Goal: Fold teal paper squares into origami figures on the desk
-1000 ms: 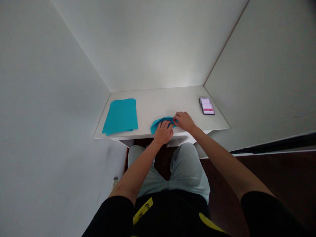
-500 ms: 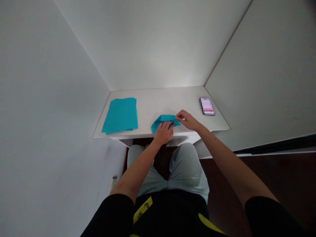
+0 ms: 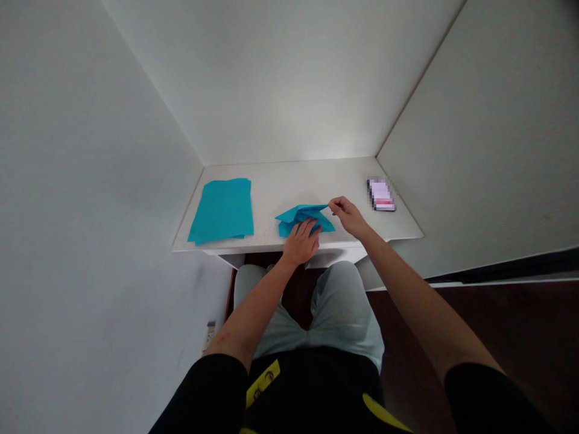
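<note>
A folded piece of blue paper (image 3: 294, 213) lies near the front edge of the white desk, its upper layer lifted away from the lower one. My left hand (image 3: 302, 242) rests on the lower layer with its fingers spread and stretched out, pressing it against the desk. At the paper's right side, my right hand (image 3: 347, 214) pinches a corner of the raised layer between thumb and fingers. The inside of the fold is partly hidden behind my left fingers.
On the left of the desk (image 3: 271, 178) lies a stack of blue paper sheets (image 3: 221, 210). A phone (image 3: 381, 194) with a blurred-out screen is at the right. White walls enclose the desk at the back and both sides.
My right hand has moved up and slightly right, raising the paper's upper layer so that the fold gapes wider. My left hand has stayed nearly in place.
</note>
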A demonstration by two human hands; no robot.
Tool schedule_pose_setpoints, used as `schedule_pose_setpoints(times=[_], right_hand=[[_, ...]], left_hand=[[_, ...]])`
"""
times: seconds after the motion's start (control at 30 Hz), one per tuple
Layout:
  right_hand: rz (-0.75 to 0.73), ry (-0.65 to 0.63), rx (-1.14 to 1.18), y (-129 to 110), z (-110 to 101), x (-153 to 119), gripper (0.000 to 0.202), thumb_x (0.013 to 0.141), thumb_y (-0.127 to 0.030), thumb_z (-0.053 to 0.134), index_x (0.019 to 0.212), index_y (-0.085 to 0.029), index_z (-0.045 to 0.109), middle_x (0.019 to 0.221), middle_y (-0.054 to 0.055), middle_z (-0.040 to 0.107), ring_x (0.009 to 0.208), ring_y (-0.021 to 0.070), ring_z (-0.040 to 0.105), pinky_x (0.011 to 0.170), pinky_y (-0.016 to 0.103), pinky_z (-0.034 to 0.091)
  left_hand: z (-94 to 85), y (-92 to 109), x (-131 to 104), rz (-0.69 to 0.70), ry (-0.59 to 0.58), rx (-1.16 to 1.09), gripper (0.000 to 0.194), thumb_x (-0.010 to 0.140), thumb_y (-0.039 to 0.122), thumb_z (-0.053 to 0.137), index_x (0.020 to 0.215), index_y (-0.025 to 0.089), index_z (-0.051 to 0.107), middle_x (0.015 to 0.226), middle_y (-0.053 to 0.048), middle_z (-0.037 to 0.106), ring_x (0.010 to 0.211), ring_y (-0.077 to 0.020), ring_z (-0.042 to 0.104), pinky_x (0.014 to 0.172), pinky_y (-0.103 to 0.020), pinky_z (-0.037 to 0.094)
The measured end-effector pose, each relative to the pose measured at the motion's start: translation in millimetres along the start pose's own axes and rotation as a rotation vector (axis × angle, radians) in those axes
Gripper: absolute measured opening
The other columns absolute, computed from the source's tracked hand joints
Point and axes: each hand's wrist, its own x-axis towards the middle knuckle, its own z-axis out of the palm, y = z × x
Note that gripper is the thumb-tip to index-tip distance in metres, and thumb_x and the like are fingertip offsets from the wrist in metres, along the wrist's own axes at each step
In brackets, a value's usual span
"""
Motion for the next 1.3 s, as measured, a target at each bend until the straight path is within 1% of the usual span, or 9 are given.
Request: schedule_pose_setpoints(times=[0.37, 0.63, 0.87, 0.93, 1.0, 1.07, 1.13, 1.23, 1.3], right_hand=[[0.033, 0.24, -0.139, 14, 2, 45, 0.036, 0.093, -0.058, 0.063, 0.103, -0.024, 0.067, 0.102, 0.006, 0.07, 0.098, 0.0234, 0.065, 0.094, 0.044, 0.058], [0.185, 0.26, -0.372, 25, -11, 82, 0.025, 0.094, -0.038, 0.058, 0.093, -0.019, 0.074, 0.091, 0.012, 0.077, 0.09, 0.0293, 0.071, 0.092, 0.047, 0.059], [0.323, 0.312, -0.6, 33, -8, 76, 0.023, 0.094, -0.036, 0.059, 0.093, -0.02, 0.075, 0.101, 0.016, 0.077, 0.102, 0.0325, 0.07, 0.094, 0.048, 0.057], [0.232, 0.383, -0.67, 20, -4, 67, 0.024, 0.095, -0.036, 0.057, 0.102, -0.019, 0.073, 0.115, 0.017, 0.074, 0.108, 0.0332, 0.068, 0.097, 0.05, 0.054], [0.007, 0.418, -0.704, -1, 3, 54, 0.027, 0.101, -0.036, 0.052, 0.111, -0.019, 0.07, 0.121, 0.017, 0.072, 0.111, 0.0323, 0.065, 0.099, 0.05, 0.051], [-0.232, 0.302, -0.704, -26, 13, 38, 0.029, 0.107, -0.037, 0.047, 0.113, -0.02, 0.069, 0.111, 0.013, 0.072, 0.102, 0.0288, 0.065, 0.098, 0.045, 0.049], [-0.388, 0.017, -0.751, -47, 25, 21, 0.025, 0.108, -0.037, 0.05, 0.108, -0.022, 0.07, 0.102, 0.01, 0.073, 0.097, 0.0271, 0.064, 0.096, 0.042, 0.048], [-0.449, -0.254, -0.875, -59, 40, 1, 0.019, 0.103, -0.032, 0.058, 0.11, -0.021, 0.072, 0.107, 0.011, 0.074, 0.102, 0.0292, 0.065, 0.096, 0.042, 0.049], [-0.408, -0.279, -0.929, -54, 44, -4, 0.024, 0.099, -0.027, 0.062, 0.12, -0.02, 0.072, 0.119, 0.014, 0.074, 0.109, 0.0314, 0.065, 0.1, 0.044, 0.05]], left_hand=[[-9.0, 2, 2, -0.066, -0.069, -0.046, 0.045, 0.106, 0.03, 0.056, 0.15, 0.032, 0.068, 0.164, -0.015, 0.055, 0.149, -0.0328, 0.053, 0.123, -0.055, 0.041], [-7.5, 1, 3, -0.045, -0.082, -0.063, 0.043, 0.107, 0.032, 0.056, 0.147, 0.029, 0.07, 0.162, -0.016, 0.057, 0.144, -0.0322, 0.057, 0.118, -0.051, 0.047], [-6.4, 2, 4, -0.043, -0.094, -0.054, 0.045, 0.108, 0.034, 0.055, 0.151, 0.032, 0.067, 0.167, -0.014, 0.053, 0.154, -0.0315, 0.049, 0.116, -0.049, 0.047], [-7.4, 3, 4, -0.043, -0.104, -0.052, 0.045, 0.108, 0.033, 0.054, 0.152, 0.032, 0.066, 0.166, -0.014, 0.054, 0.153, -0.031, 0.05, 0.115, -0.049, 0.048], [-9.3, 3, 4, -0.043, -0.112, -0.049, 0.045, 0.108, 0.033, 0.054, 0.151, 0.032, 0.067, 0.166, -0.013, 0.054, 0.152, -0.0314, 0.05, 0.114, -0.048, 0.047], [-11.2, 4, 5, -0.046, -0.115, -0.047, 0.044, 0.108, 0.033, 0.055, 0.149, 0.031, 0.068, 0.164, -0.014, 0.056, 0.151, -0.0319, 0.051, 0.114, -0.049, 0.047], [-12.4, 5, 5, -0.059, -0.127, -0.043, 0.041, 0.107, 0.033, 0.057, 0.146, 0.03, 0.07, 0.158, -0.015, 0.06, 0.148, -0.0328, 0.053, 0.113, -0.049, 0.047], [-12.5, 5, 6, -0.088, -0.161, -0.036, 0.036, 0.107, 0.034, 0.058, 0.137, 0.027, 0.075, 0.147, -0.018, 0.066, 0.136, -0.0338, 0.059, 0.108, -0.05, 0.049], [-12.3, 4, 6, -0.092, -0.162, -0.033, 0.034, 0.106, 0.034, 0.057, 0.134, 0.025, 0.075, 0.146, -0.019, 0.066, 0.133, -0.0341, 0.061, 0.106, -0.05, 0.049]])
